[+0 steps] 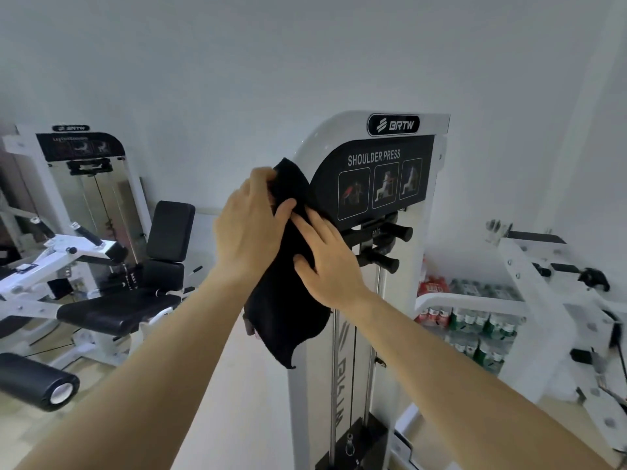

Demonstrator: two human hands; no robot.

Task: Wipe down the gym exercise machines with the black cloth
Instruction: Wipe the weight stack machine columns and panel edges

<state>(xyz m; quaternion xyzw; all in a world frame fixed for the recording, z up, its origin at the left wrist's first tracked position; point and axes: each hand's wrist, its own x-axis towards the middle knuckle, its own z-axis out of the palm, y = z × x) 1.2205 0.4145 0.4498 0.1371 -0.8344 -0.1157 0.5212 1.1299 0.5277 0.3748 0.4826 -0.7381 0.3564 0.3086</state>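
Your two bare forearms reach up from the bottom edge, the left forearm (142,368) rising from the lower left and the right forearm (458,361) from the lower right, and they meet at the black cloth (288,317). Your left hand (249,228) grips the cloth near its top, fingers curled over the upper fold and the thumb pinching it from the front. Your right hand (330,262) lies just beside it, a little lower, with its fingers fairly straight and spread flat on the cloth, pressing it and not closed round it. The cloth sits between both hands and hangs loosely below them to a pointed corner. It is held against the left upright of the white shoulder press machine (339,130), just touching the edge of the dark instruction panel (383,174) marked SHOULDER PRESS. Two black knobs (397,232) stick out right behind your right hand. Farther off to the left stands a leg machine (84,252) with a black seat (112,310) and a roller pad (34,381). To the right a white shelf (475,298) carries bottles (475,320).
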